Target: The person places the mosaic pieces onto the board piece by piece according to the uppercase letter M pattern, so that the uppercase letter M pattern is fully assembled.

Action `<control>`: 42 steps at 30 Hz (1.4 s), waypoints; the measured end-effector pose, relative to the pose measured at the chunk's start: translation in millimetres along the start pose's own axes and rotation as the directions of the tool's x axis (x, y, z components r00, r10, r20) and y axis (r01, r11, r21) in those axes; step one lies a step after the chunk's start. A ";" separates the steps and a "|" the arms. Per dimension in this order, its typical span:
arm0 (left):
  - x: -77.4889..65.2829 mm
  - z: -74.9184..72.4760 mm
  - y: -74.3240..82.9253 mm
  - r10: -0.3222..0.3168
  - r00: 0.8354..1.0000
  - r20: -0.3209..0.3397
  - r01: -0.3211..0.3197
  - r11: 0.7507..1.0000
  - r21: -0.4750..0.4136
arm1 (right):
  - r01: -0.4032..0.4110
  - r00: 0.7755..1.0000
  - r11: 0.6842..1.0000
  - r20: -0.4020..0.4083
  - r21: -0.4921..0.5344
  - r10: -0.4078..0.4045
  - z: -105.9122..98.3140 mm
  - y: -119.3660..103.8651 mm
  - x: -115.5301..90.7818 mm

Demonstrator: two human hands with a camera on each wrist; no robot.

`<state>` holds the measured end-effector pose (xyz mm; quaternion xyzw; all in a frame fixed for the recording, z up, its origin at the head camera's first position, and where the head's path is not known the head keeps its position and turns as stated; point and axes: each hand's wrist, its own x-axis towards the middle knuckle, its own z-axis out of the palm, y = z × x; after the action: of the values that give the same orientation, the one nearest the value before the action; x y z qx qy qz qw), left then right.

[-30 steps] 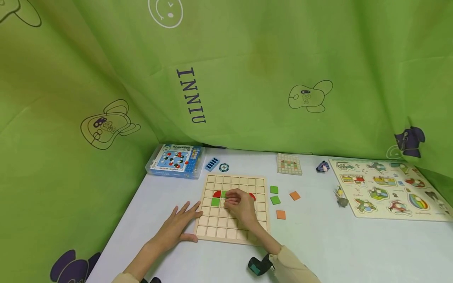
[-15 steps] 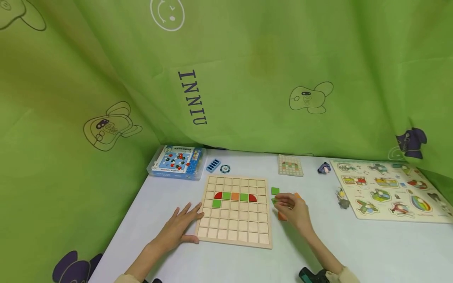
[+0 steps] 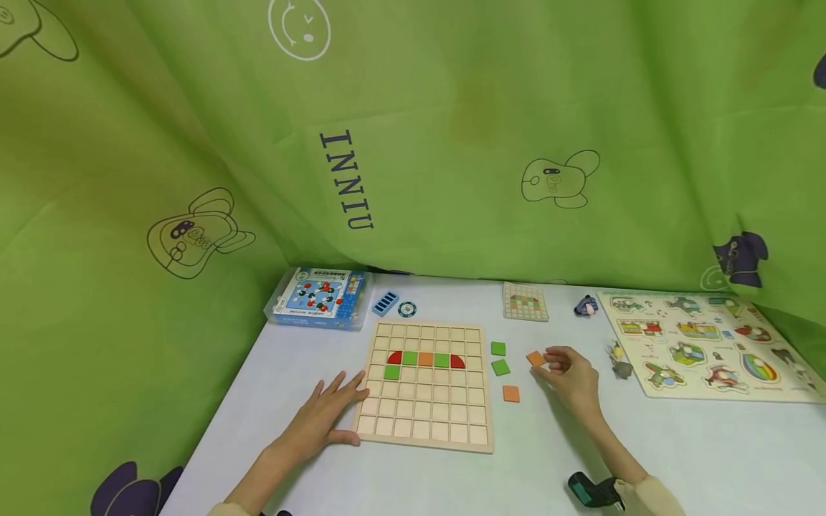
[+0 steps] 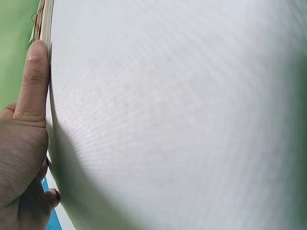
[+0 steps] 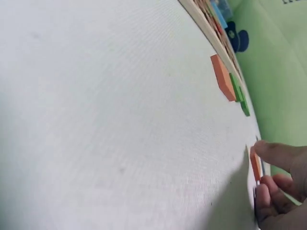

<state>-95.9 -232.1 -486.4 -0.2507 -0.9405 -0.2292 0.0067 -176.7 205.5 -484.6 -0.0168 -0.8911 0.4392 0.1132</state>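
My left hand (image 3: 319, 416) rests on the table at the left edge of a wooden grid board (image 3: 422, 441), fingers spread and touching the frame. A row on the board holds a red quarter-round tile (image 3: 395, 357), a green tile (image 3: 409, 358), an orange tile (image 3: 426, 359), another green and another red. One more green tile (image 3: 391, 372) sits below the row's left end. To the right, my right hand (image 3: 574, 380) has thumb and fingers at opposite edges of a loose orange square tile (image 3: 535, 359), pinching it at the table; its right side is partly covered.
Loose green tiles (image 3: 499, 349) and an orange tile (image 3: 511, 394) lie right of the board. Behind stand a pattern card (image 3: 525, 302), a boxed kit (image 3: 319, 299), a blue block (image 3: 386, 303) and a round chip (image 3: 407, 309). A picture puzzle board (image 3: 703, 344) and small figures (image 3: 586, 306) lie right.
My right hand has left the board, where an orange tile now shows mid-row, passed over the loose tiles and moved right to another orange tile. The left hand has stayed put.
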 end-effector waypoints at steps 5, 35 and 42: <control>0.2 1.0 0.1 -0.003 1.000 0.002 0.003 1.000 -0.007 | 0.045 0.998 0.998 -0.034 -0.041 -0.047 7.3 0.9 4.1; 0.0 0.2 -0.2 -0.021 1.000 0.017 0.021 1.000 0.004 | 0.037 0.988 0.997 0.144 0.065 -0.046 8.0 -29.4 -21.3; -0.5 0.0 -0.2 -0.017 1.000 0.014 0.017 1.000 0.001 | 0.024 0.982 0.987 0.182 0.158 -0.052 26.6 -50.4 -32.9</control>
<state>-95.5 -232.4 -486.5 -0.2442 -0.9428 -0.2268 -0.0018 -146.9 149.6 -466.8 0.0500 -0.8610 0.5045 0.0392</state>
